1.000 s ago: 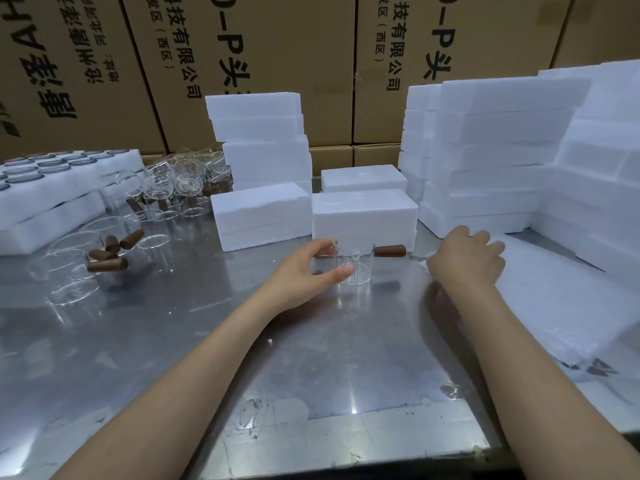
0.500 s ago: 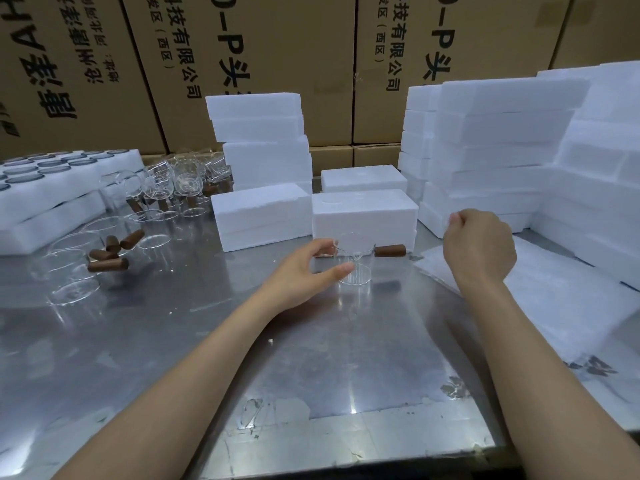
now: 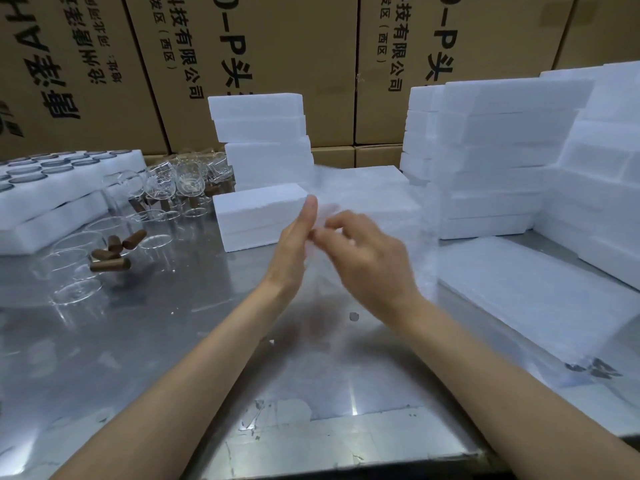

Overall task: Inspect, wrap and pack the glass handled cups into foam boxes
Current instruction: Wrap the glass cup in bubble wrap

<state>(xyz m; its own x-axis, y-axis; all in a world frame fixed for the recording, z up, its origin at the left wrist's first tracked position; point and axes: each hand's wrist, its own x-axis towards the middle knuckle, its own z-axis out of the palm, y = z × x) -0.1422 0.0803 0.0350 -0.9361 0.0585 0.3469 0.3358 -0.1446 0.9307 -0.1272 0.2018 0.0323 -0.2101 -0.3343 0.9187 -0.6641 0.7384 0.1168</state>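
Note:
A thin, translucent white wrap sheet (image 3: 374, 202) hangs blurred in the air at the centre, in front of the foam boxes. My right hand (image 3: 367, 258) pinches its edge with curled fingers. Right beside it, my left hand (image 3: 294, 237) stands upright with straight fingers against the sheet, touching the right fingertips. The glass cup that stood here is hidden behind the hands and the sheet. A closed foam box (image 3: 256, 216) lies just behind my left hand.
Glass cups with brown handles (image 3: 110, 258) lie at the left, more cups (image 3: 180, 185) behind them, and foam trays (image 3: 52, 188) at the far left. A pile of wrap sheets (image 3: 519, 292) lies at the right. Foam box stacks (image 3: 502, 150) and cardboard cartons (image 3: 311, 46) wall the back.
My right hand lifted a sheet off the pile at the right and carried it left to the centre. My left hand let go of the cup and rose to meet it.

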